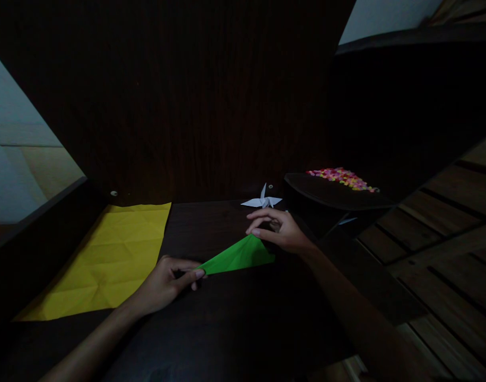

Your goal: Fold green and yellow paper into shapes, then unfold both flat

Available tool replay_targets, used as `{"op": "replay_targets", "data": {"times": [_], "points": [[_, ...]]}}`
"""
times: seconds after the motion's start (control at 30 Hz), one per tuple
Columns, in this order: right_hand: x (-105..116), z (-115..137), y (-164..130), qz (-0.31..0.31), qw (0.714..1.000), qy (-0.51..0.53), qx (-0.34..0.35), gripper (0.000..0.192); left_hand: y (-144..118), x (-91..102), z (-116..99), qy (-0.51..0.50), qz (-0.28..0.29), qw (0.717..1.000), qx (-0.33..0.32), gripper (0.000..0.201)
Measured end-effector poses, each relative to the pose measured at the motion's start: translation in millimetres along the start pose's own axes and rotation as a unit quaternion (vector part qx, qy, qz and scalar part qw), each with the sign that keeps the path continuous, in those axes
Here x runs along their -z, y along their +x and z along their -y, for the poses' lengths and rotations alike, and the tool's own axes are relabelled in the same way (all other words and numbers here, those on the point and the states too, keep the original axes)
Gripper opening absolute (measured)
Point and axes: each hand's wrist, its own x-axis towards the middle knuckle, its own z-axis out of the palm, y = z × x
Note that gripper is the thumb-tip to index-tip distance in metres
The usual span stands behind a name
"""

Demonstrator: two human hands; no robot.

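Two hands work a folded sheet of green paper [239, 256] over a dark wooden surface [235, 318]; no writing, label or brand can be read anywhere in the dim scene. The green paper is folded into a long, flat triangle with crisp edges, its narrow tip pointing toward the left and its wider end toward the right, lying low on or just above the surface near the middle of the view. The left hand [167, 284] pinches the narrow tip between thumb and forefinger, the other fingers curled in under the palm. The right hand [280, 231] is partly curled, its fingertips pressing on the upper corner of the wider end, fingers bent and close together rather than spread. To the left lies a large yellow sheet [111, 254], flat and open, its matte face crossed by a grid of old creases. Behind the right hand, well apart from the green paper, stands a small white paper crane [262, 200] with wings spread and a pointed peak upright. To the right a dark, shallow tray [334, 196] carries a scatter of tiny bright pieces [342, 178] in pink, yellow and orange. Wooden slats show at the far right.
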Motion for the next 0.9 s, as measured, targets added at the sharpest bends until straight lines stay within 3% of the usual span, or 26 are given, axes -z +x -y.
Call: {"op": "replay_targets", "data": {"times": [0.23, 0.53, 0.67, 0.77, 0.83, 0.9], "points": [[-1, -11, -5, -0.042, 0.996, 0.06, -0.042, 0.041, -1, -2.7, -3, -0.043, -0.008, 0.999, 0.017, 0.03], [-9, -18, 0, -0.07, 0.978, 0.172, -0.096, 0.028, -1, -4.2, -5, -0.094, 0.031, 0.995, 0.03, 0.028], [2, -30, 1, -0.118, 0.969, 0.198, -0.092, 0.027, 2, -4.2, -2, -0.166, -0.024, 0.984, 0.054, 0.028], [7, -43, -1, -0.149, 0.952, 0.251, -0.092, 0.035, 4, -6.0, -2, -0.27, -0.085, 0.957, 0.07, 0.028], [-1, -49, -3, -0.135, 0.95, 0.259, -0.113, 0.041, 6, -8.8, -5, -0.332, -0.114, 0.933, 0.082, 0.029], [-18, -51, -3, -0.069, 0.959, 0.235, -0.143, 0.045, 7, -12.8, -9, -0.371, -0.126, 0.915, 0.097, 0.032]]}}
